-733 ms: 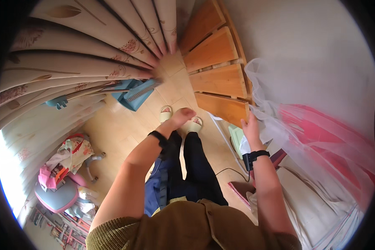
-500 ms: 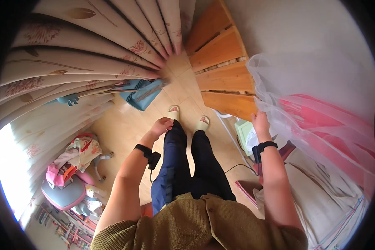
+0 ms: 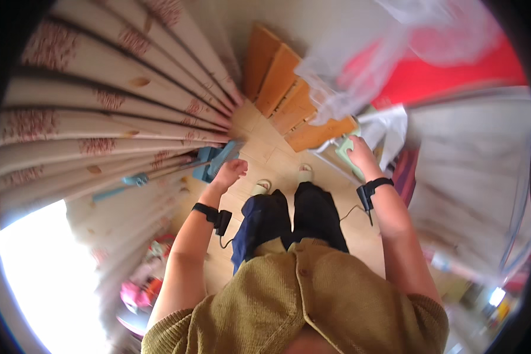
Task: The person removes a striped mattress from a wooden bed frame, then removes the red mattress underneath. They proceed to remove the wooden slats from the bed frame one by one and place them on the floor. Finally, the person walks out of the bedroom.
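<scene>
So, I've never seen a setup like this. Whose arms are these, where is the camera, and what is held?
There is no robot here: you see a person, bare-handed, wearing black devices on both wrists. A wide fisheye camera on the head looks down, so straight edges bend. The left hand is loosely curled near the blue dustpan, with nothing visible in it. The right hand is by a pale green object, near the wooden slats; blur hides whether it touches or holds anything. The person stands in slippers on the floor, with patterned curtains to the left.
</scene>
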Tool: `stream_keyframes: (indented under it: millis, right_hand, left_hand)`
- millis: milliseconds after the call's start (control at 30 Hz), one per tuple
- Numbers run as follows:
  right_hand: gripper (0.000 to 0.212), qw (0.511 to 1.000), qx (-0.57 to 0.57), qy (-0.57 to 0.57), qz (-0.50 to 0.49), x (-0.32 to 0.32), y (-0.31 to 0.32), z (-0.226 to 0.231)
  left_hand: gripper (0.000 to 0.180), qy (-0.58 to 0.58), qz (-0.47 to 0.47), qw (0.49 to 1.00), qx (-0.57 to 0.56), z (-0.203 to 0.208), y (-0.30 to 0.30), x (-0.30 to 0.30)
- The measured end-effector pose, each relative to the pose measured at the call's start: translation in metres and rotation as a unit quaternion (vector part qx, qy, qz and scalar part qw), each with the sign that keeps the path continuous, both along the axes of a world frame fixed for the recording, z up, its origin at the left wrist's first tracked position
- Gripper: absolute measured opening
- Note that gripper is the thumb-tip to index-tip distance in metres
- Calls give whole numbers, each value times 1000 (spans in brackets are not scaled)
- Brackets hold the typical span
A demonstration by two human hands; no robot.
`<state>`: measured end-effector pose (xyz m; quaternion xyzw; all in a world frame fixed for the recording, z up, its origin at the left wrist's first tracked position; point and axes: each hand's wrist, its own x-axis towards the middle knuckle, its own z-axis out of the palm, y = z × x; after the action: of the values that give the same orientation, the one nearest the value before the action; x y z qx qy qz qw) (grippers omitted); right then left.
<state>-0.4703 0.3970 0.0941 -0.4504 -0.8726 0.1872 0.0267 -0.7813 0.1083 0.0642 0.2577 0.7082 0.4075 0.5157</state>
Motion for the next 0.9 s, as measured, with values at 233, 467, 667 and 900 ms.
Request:
stream_keyframes:
  millis: [233, 467, 667, 900]
  right_hand:
    - [25, 984, -98, 59, -139, 118, -136, -3]
    - [29, 896, -176, 89, -398, 141, -271, -16]
    - [27, 752, -216, 100, -614, 116, -369, -37]
    - [26, 614, -186, 158, -750, 208, -525, -108]
  left_hand:
    - [26, 9, -141, 988, -65, 34, 32, -19]
    - [22, 22, -229, 963, -138, 47, 74, -89]
    - [28, 87, -365, 906, -193, 29, 191, -71]
    - [19, 106, -590, 788, -141, -70, 272, 188]
